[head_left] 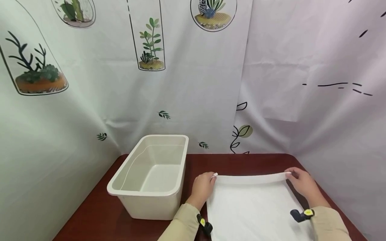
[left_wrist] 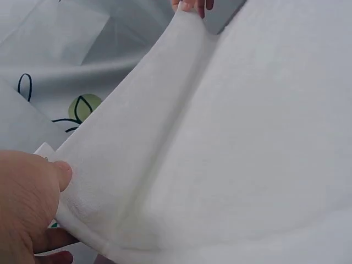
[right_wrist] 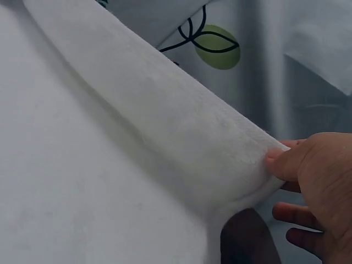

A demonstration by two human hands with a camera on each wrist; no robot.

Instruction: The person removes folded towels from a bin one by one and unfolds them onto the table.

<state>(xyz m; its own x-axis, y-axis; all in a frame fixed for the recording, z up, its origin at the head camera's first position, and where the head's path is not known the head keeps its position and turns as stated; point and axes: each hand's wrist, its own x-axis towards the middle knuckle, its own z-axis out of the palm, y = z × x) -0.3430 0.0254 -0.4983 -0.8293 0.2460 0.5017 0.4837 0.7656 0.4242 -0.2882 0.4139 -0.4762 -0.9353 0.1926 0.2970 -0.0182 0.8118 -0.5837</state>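
Note:
A white cloth (head_left: 250,207) lies spread over the right part of the table, its far edge lifted in a raised strip. My left hand (head_left: 202,188) pinches the far left corner between thumb and fingers; a small bit of cloth sticks up past the thumb. At the far right corner my right hand (head_left: 304,185) pinches the same edge. In the left wrist view the left hand (left_wrist: 30,203) grips the corner from the side, and the edge runs taut to the other hand. The right wrist view has the right hand (right_wrist: 313,187) with its thumb on top of the cloth and the lower fingers loose.
Left of the cloth stands a deep off-white plastic tub (head_left: 150,204) with nothing seen inside. The dark red-brown table (head_left: 96,217) ends at a patterned white curtain (head_left: 196,100) behind and on both sides.

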